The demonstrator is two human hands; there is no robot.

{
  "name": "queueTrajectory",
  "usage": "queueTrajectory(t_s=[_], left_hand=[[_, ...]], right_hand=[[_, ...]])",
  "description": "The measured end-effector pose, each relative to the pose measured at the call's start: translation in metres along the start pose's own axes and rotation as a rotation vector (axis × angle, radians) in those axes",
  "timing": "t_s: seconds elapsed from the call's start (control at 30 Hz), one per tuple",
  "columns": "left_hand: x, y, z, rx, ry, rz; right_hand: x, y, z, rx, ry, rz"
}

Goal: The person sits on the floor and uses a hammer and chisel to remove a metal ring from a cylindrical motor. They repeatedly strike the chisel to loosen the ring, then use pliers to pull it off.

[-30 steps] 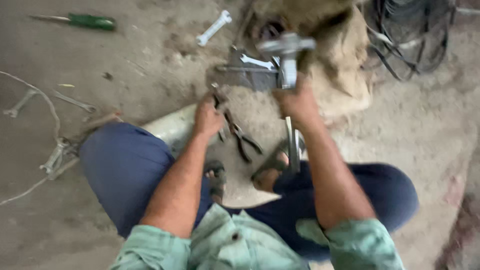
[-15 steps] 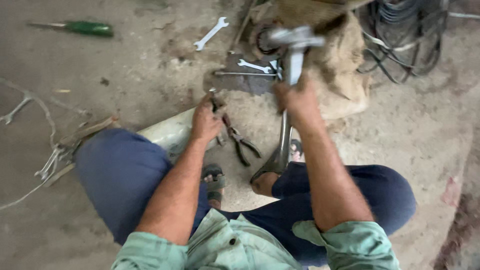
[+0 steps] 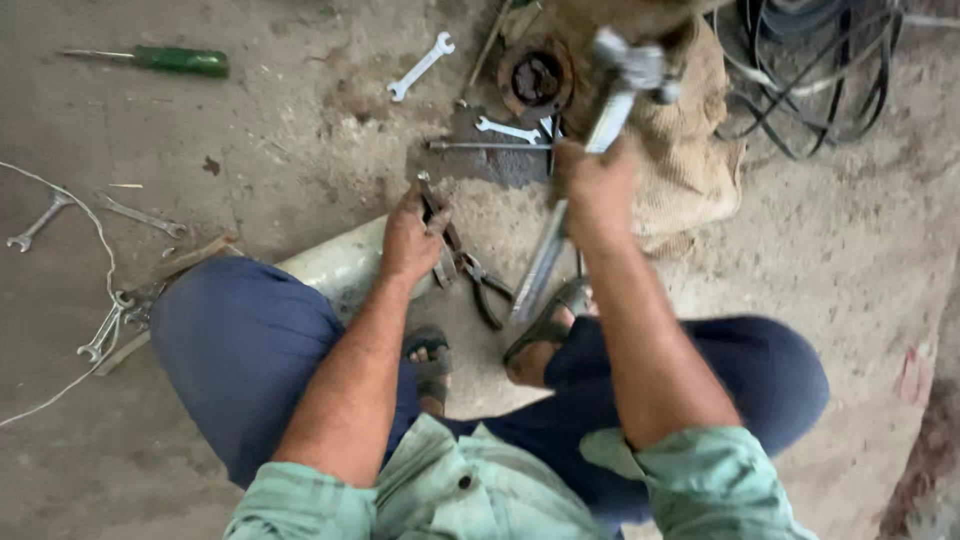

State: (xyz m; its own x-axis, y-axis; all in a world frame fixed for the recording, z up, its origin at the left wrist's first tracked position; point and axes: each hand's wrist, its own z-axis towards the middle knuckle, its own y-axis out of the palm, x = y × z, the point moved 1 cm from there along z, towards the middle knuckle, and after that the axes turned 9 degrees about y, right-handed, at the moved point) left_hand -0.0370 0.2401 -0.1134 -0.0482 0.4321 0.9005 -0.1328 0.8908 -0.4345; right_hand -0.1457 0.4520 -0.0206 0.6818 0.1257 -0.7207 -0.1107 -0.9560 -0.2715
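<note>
I sit on a dirt floor with my knees apart. My left hand [image 3: 412, 232] grips a pair of dark pliers [image 3: 472, 272] whose handles spread toward my feet. My right hand [image 3: 597, 190] is closed around the shaft of a long metal tool [image 3: 560, 232] with a heavy silver head [image 3: 634, 66], blurred by motion. The head hangs over a rusty round metal part [image 3: 537, 77] beside a burlap sack [image 3: 678, 150].
Wrenches [image 3: 421, 66] and a metal rod [image 3: 488, 146] lie near the rusty part. A green-handled screwdriver [image 3: 170, 60] is far left. More wrenches [image 3: 102, 335] and white cord [image 3: 60, 190] lie at left. Black belts [image 3: 820, 70] coil at top right.
My right hand has lifted the long tool and swung its head up and to the right. My left hand stays on the pliers.
</note>
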Motion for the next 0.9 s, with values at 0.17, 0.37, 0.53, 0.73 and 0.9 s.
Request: queueTrajectory(t_s=[0.17, 0.37, 0.53, 0.73, 0.9], left_hand=[[-0.004, 0.005, 0.001, -0.060, -0.109, -0.038], [-0.010, -0.004, -0.001, 0.002, 0.038, 0.023], [0.010, -0.007, 0.015, -0.080, -0.165, -0.026], [0.009, -0.009, 0.007, -0.010, 0.027, -0.067], [-0.006, -0.002, -0.001, -0.165, -0.180, -0.059]], right_hand=[[0.009, 0.000, -0.015, -0.271, -0.662, -0.888], [-0.016, -0.018, 0.011, -0.050, -0.023, 0.026], [-0.018, -0.017, 0.000, -0.095, -0.416, -0.352], [-0.044, -0.027, 0.003, -0.030, -0.047, 0.063], [-0.021, 0.015, -0.031, -0.111, -0.444, -0.650]])
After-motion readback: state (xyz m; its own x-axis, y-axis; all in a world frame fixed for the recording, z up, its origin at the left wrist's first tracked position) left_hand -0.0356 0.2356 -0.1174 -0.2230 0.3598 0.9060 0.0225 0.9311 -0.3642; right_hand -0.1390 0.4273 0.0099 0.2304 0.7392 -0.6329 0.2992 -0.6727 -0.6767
